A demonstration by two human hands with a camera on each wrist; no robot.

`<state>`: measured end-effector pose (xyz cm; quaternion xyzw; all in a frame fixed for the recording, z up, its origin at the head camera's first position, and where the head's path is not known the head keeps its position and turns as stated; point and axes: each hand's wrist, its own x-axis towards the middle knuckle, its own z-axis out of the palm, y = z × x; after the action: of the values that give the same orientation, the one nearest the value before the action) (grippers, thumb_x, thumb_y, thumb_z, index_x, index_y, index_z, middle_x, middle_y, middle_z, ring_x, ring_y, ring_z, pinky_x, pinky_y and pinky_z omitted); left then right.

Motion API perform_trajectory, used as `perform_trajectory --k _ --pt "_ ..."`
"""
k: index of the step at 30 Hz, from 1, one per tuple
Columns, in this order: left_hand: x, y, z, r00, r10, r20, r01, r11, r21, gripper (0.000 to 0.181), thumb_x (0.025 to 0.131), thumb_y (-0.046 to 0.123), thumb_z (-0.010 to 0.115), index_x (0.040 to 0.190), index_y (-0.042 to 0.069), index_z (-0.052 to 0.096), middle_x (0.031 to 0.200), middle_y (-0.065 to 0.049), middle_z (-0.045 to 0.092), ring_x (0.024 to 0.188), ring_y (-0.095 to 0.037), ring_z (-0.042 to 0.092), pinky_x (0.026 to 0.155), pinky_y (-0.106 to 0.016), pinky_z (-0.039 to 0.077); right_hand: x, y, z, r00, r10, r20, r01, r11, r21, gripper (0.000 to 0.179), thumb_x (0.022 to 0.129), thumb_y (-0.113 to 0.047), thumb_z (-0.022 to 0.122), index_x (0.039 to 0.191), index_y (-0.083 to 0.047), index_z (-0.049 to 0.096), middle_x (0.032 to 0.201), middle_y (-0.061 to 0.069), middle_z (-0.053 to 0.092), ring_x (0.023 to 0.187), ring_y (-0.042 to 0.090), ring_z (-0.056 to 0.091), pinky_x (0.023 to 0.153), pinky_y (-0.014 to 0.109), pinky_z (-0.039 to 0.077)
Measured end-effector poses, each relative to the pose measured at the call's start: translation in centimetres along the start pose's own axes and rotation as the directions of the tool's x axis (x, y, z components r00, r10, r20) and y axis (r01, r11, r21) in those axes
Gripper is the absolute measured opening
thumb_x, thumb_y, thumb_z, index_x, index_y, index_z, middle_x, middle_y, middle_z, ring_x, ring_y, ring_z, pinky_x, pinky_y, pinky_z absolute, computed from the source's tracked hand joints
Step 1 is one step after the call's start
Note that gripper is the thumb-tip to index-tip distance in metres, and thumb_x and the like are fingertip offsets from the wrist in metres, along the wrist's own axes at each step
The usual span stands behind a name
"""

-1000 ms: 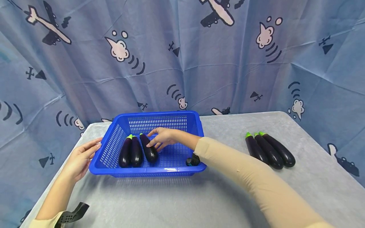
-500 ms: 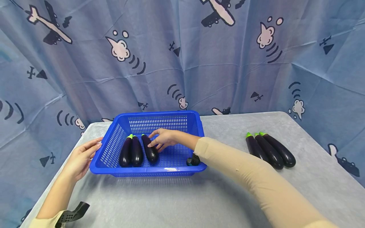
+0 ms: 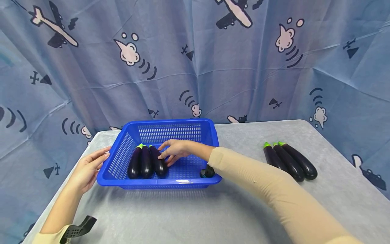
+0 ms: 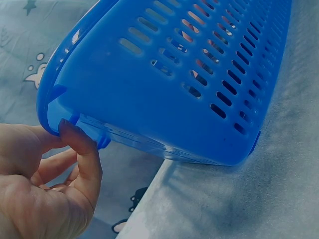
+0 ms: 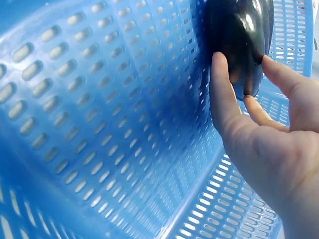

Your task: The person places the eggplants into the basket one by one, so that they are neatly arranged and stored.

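Note:
A blue plastic basket point(image 3: 143, 182) stands on the table with three dark purple eggplants inside its left half. The left eggplant point(image 3: 134, 164) and middle eggplant point(image 3: 147, 164) lie side by side. Against the middle one lies the right eggplant point(image 3: 159, 164), its upper side touched by the fingertips of my right hand point(image 3: 178, 149). Those fingers are spread and only slightly bent, as the right wrist view shows. My left hand point(image 3: 86, 169) pinches the basket's left rim point(image 4: 47, 109) between thumb and finger.
A group of three more eggplants point(image 3: 289, 161) with green stem ends lies on the grey table point(image 3: 243, 135) to the right. My right forearm reaches over the basket's right rim. A blue patterned curtain point(image 3: 195, 61) hangs behind the table.
The right eggplant has slid left under my right hand's fingertips and now lies against the middle one. My left hand stays at the basket rim.

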<state>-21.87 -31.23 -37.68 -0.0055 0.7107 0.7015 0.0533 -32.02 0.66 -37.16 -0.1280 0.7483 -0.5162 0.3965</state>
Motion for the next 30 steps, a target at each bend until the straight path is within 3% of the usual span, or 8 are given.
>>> perform_trajectory --k 11,19,30 --pt "-0.03 0.07 0.09 1.000 0.001 0.002 -0.001 1.000 -0.006 0.027 0.110 0.021 0.058 0.105 0.043 0.072 0.103 0.018 0.075 0.089 -0.004 0.075 0.076 -0.023 0.064 0.02 0.04 0.12 1.000 0.003 0.021 -0.004 1.000 0.011 0.052 0.103 -0.002 0.065 0.151 0.003 0.045 0.124 0.020 0.064 0.083 0.026 0.069 0.084 0.038 0.066" --pt "-0.06 -0.05 0.18 1.000 0.026 0.015 -0.026 0.999 -0.022 0.030 0.111 0.018 0.056 0.107 0.042 0.074 0.103 0.016 0.076 0.088 -0.005 0.075 0.074 -0.024 0.064 -0.15 0.01 0.05 1.000 0.011 0.017 -0.011 1.000 -0.025 0.051 0.103 -0.003 0.066 0.151 0.002 0.047 0.127 0.017 0.062 0.069 0.018 0.063 0.077 0.032 0.065" --pt "-0.10 -0.11 0.12 1.000 -0.015 0.007 0.015 1.000 -0.008 0.029 0.111 0.021 0.057 0.105 0.044 0.073 0.103 0.017 0.075 0.089 -0.005 0.074 0.077 -0.024 0.064 -0.35 -0.15 -0.12 1.000 -0.007 -0.005 0.007 1.000 -0.009 0.051 0.103 -0.004 0.066 0.150 0.003 0.047 0.122 0.019 0.062 0.078 0.023 0.067 0.090 0.041 0.064"
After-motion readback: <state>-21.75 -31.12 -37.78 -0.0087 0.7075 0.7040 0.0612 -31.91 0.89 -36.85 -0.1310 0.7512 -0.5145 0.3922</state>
